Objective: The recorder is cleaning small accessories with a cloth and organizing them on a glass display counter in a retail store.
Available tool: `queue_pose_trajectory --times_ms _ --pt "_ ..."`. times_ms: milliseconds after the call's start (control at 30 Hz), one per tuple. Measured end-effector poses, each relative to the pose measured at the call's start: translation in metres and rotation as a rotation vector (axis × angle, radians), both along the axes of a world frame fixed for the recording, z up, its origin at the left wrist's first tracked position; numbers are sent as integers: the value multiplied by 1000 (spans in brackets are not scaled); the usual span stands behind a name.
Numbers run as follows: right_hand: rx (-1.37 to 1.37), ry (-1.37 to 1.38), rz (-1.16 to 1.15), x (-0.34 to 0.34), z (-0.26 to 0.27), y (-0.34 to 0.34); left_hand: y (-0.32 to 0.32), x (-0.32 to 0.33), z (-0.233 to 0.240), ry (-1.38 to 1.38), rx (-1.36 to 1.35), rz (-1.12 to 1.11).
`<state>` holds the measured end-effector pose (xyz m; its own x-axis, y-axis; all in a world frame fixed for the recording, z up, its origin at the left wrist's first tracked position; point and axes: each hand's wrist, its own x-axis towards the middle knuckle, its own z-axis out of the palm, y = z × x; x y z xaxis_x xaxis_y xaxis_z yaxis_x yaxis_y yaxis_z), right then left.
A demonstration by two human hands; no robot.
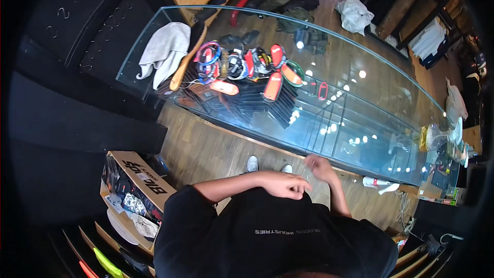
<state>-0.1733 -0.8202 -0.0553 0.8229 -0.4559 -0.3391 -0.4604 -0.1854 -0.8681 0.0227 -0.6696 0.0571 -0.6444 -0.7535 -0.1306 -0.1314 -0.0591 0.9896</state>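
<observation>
My left hand (286,185) is held in front of my black T-shirt (270,247), with its fingers loosely curled, apart, and nothing visible in them. My right hand (320,166) is raised beside the near edge of a glass display counter (370,135); it is blurred, and I cannot tell if it holds anything. A row of coiled bands (235,65) lies on the glass, mixed with red and orange tags (273,86). Left of them are a long wooden-handled brush (188,60) and a grey cloth (166,48). Neither hand touches these.
A cardboard box (135,177) bearing writing stands at my left, full of packed items. A glass vessel (434,137) with yellow contents stands at the counter's right end. A white cloth (380,184) and loose cables (403,208) are low at right. Shelves (92,239) are behind me.
</observation>
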Motion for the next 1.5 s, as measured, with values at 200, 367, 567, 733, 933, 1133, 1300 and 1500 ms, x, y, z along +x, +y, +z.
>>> queue_pose_trajectory --times_ms 200,367,567,733,933,1133,1300,1500 --pt "-190 -313 519 87 192 44 28 135 128 -40 -512 878" --pt "-509 -532 270 164 248 34 28 221 128 -828 -812 1439" --pt "-751 -272 88 187 227 28 28 251 99 -917 -924 1362" --pt "-868 -365 22 182 208 29 25 262 92 -830 -961 1404" --pt "-768 -335 -152 180 203 28 27 270 87 -663 -988 1545" --pt "-655 -452 -260 177 206 25 32 269 80 -838 -1095 1565" --pt "-1085 -393 -348 186 211 -9 32 270 74 -724 -1038 1576" --pt "-960 -259 -216 216 207 -51 32 267 74 -716 -1058 1603"
